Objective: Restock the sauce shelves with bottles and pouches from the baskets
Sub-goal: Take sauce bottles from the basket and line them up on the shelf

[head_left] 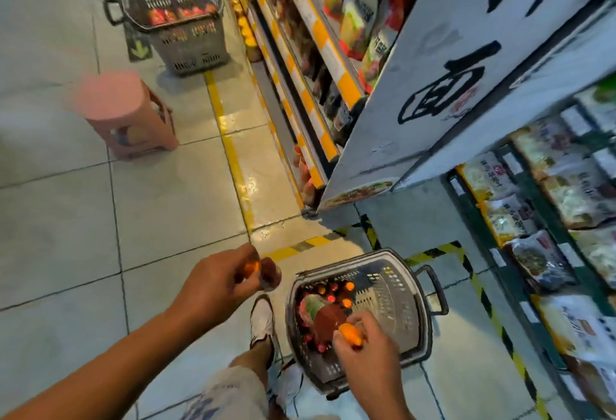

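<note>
Fingers of the left hand curl round an orange-capped sauce bottle; fingers of the right hand grip a second orange-capped bottle over the near basket at 5 o'clock, more bottles inside. Far basket with red pouches at 11 o'clock. Pink stool at 10 o'clock. Sauce shelves run toward 1 o'clock.

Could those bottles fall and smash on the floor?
They might. Each hand grips a sauce bottle only by its orange cap: the left hand holds one bottle over bare tile floor, so a slip could break it. The right hand holds another bottle above the near basket, where it could knock the bottles inside. The person's shoe is close to the basket, a possible trip.
</note>
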Available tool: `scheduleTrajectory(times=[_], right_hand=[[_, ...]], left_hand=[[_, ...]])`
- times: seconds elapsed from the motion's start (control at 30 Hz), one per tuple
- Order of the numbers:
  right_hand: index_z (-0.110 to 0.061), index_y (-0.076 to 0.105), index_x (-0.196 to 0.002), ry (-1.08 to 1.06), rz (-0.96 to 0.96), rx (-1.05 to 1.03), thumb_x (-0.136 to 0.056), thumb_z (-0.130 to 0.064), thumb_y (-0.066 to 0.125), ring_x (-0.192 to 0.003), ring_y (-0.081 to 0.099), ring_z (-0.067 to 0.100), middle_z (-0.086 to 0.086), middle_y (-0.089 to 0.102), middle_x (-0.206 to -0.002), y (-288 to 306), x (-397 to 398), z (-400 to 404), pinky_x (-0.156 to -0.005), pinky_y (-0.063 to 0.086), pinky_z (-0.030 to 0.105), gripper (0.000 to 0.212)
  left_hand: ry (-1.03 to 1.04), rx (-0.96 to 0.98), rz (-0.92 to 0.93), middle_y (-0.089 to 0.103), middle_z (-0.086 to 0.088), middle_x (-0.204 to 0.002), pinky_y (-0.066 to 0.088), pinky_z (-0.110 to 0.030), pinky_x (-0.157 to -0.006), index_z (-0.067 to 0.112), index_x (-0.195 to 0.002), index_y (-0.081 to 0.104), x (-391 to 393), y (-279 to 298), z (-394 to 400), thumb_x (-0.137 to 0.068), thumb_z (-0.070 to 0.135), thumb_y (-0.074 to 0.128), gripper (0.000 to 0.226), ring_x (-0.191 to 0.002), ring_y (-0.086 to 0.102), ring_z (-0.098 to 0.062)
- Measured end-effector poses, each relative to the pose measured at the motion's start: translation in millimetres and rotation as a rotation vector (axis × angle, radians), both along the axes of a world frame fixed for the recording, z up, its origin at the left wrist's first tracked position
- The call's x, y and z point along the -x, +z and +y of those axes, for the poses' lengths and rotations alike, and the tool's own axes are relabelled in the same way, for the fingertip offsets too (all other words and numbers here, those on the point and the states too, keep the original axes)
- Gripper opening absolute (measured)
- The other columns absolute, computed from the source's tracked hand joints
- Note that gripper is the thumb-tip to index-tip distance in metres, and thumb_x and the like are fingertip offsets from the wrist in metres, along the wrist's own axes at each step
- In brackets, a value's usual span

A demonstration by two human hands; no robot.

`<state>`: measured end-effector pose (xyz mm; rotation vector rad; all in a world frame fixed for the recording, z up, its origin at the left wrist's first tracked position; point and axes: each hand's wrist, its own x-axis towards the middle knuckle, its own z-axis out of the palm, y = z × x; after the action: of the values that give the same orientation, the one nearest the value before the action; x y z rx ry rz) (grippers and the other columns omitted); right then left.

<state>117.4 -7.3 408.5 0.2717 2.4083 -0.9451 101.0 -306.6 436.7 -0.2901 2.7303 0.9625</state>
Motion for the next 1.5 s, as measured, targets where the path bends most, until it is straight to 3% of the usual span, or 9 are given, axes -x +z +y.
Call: scheduleTrajectory(times=[0.23,0.47,0.57,0.67,0.87,1.07,1.23,1.4,1.5], right_hand=[[-0.030,0.060,-0.086,0.081,0.093,0.052,-0.088,-0.030,0.075,-0.058,0.061,0.005,-0.010,0.067,-0.069,44.2,30.3,-76.3,-0.052,0.046,0.026,0.015],[-0.027,0.060,-0.086,0.139,0.150,-0.014,-0.087,-0.029,0.074,-0.065,0.060,0.020,-0.001,0.063,-0.069,46.5,79.8,-189.0,-0.051,0.041,0.034,0.014],[-0.025,0.061,-0.083,0.128,0.148,-0.033,-0.086,-0.026,0.075,-0.066,0.059,0.024,0.002,0.061,-0.068,39.0,106.0,-247.8,-0.053,0.045,0.039,0.014],[-0.024,0.063,-0.082,0.093,0.110,-0.013,-0.087,-0.024,0.076,-0.061,0.053,0.022,0.004,0.060,-0.067,38.2,132.9,-305.9,-0.054,0.039,0.034,0.014],[-0.023,0.064,-0.083,-0.156,0.108,0.062,-0.088,-0.024,0.077,-0.067,0.065,0.030,0.005,0.068,-0.070,37.7,190.7,-393.4,-0.061,0.054,0.044,0.014],[-0.005,0.060,-0.094,-0.390,0.036,0.226,-0.091,-0.014,0.077,-0.059,0.063,0.025,0.015,0.069,-0.066,21.9,262.7,-455.3,-0.056,0.049,0.037,0.021],[-0.007,0.058,-0.093,-0.435,0.004,0.233,-0.089,-0.013,0.078,-0.063,0.064,0.029,0.024,0.071,-0.078,-3.3,341.6,-495.1,-0.059,0.052,0.040,0.021],[-0.004,0.057,-0.097,-0.426,0.024,0.184,-0.087,-0.010,0.076,-0.061,0.063,0.027,0.025,0.071,-0.078,-6.8,416.1,-524.9,-0.059,0.053,0.041,0.023],[-0.005,0.057,-0.094,-0.476,0.022,0.183,-0.087,-0.006,0.074,-0.059,0.060,0.028,0.031,0.068,-0.078,-12.4,452.3,-538.6,-0.058,0.050,0.041,0.018]], left_hand=[[0.344,-0.139,-0.027,0.069,0.007,-0.081,0.059,-0.036,-0.058,0.034,-0.100,0.056,-44.3,17.7,-73.7,-0.099,0.035,0.066,0.010,-0.064,0.067,-0.011],[0.566,-0.303,0.007,0.070,0.004,-0.077,0.053,-0.024,-0.051,0.033,-0.095,0.064,-31.3,22.2,-178.3,-0.098,0.029,0.071,0.008,-0.062,0.068,-0.015],[0.537,-0.323,-0.017,0.067,0.005,-0.075,0.049,-0.026,-0.054,0.035,-0.095,0.064,-10.6,18.4,-239.5,-0.095,0.032,0.072,0.008,-0.065,0.065,-0.012],[0.485,-0.329,-0.029,0.066,0.003,-0.071,0.046,-0.028,-0.055,0.036,-0.094,0.063,15.7,19.5,-304.8,-0.092,0.033,0.073,0.011,-0.063,0.061,-0.011],[0.343,-0.332,0.007,0.063,0.005,-0.069,0.044,-0.029,-0.056,0.033,-0.094,0.064,92.6,29.1,-405.0,-0.091,0.030,0.074,0.011,-0.063,0.057,-0.010],[0.293,-0.415,0.002,0.058,-0.001,-0.065,0.043,-0.032,-0.056,0.032,-0.095,0.064,185.9,16.5,-456.8,-0.094,0.022,0.072,0.012,-0.057,0.050,-0.009],[0.249,-0.434,-0.019,0.060,-0.005,-0.068,0.053,-0.051,-0.062,0.028,-0.096,0.065,274.0,-0.3,-494.3,-0.093,0.019,0.068,0.010,-0.067,0.060,-0.030],[0.191,-0.380,-0.026,0.067,0.002,-0.074,0.055,-0.048,-0.061,0.032,-0.098,0.064,351.7,-17.2,-524.8,-0.093,0.025,0.071,0.011,-0.069,0.065,-0.026],[0.191,-0.420,-0.061,0.064,-0.003,-0.071,0.046,-0.040,-0.054,0.030,-0.099,0.064,393.1,-33.4,-540.9,-0.091,0.025,0.071,0.013,-0.064,0.061,-0.029]])
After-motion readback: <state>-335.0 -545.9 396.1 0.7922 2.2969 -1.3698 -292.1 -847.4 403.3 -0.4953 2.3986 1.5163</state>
